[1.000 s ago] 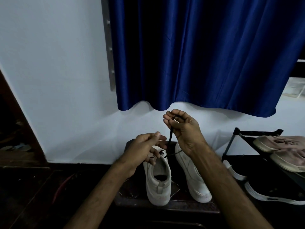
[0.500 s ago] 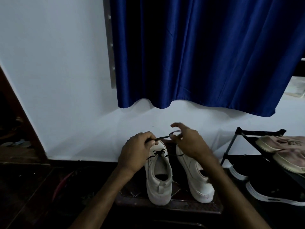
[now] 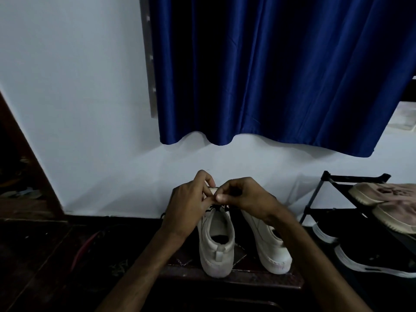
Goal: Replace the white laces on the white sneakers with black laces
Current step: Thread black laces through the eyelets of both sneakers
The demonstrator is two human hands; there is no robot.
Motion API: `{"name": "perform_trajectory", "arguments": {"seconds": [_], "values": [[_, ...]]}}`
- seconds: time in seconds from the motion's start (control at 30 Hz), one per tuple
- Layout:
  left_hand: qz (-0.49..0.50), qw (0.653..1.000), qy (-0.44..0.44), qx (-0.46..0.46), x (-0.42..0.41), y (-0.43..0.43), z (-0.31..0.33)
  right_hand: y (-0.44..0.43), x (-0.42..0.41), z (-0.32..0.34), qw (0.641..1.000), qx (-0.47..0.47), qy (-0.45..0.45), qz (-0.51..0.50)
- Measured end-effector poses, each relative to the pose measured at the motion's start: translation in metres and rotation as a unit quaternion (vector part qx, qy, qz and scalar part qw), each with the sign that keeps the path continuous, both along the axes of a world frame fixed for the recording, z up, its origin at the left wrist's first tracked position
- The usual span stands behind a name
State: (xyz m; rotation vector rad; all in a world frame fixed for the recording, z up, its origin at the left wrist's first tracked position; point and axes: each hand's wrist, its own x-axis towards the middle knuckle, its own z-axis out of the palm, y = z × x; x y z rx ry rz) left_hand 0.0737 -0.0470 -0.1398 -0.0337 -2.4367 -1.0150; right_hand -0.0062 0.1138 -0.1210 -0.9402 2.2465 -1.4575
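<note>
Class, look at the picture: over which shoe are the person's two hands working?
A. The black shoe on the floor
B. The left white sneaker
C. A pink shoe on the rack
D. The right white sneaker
B: the left hand and right hand meet over the front of the left white sneaker, where the black lace shows.

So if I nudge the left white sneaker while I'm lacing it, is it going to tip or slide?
Probably not tip: the left sneaker stands flat on a broad, thick sole. It may slide a little, since it rests loose on the dark stand beside the right sneaker. The black lace looks thin and floppy, so it will likely give before the shoe moves.
</note>
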Motion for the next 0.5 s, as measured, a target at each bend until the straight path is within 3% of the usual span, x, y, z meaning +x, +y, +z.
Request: {"name": "perform_trajectory", "arguments": {"seconds": [0.07,0.2,0.3,0.4,0.5], "values": [[-0.004,1.000,0.002,-0.015,0.002,0.000,0.000,0.001,-0.003,-0.001,1.000,0.014,-0.016,0.002],[0.034,0.998,-0.057,-0.022,0.005,0.002,-0.013,0.004,-0.013,-0.011,0.991,0.090,0.076,-0.066],[0.058,0.989,-0.132,0.044,0.008,0.005,-0.032,0.003,-0.014,-0.016,0.992,0.036,0.045,-0.115],[0.092,0.986,-0.122,0.065,0.010,0.009,-0.038,-0.004,-0.008,-0.026,0.997,-0.007,-0.023,-0.071],[0.118,0.984,-0.117,0.072,0.006,0.005,-0.044,-0.008,-0.006,-0.039,0.999,0.005,0.019,-0.044]]}}
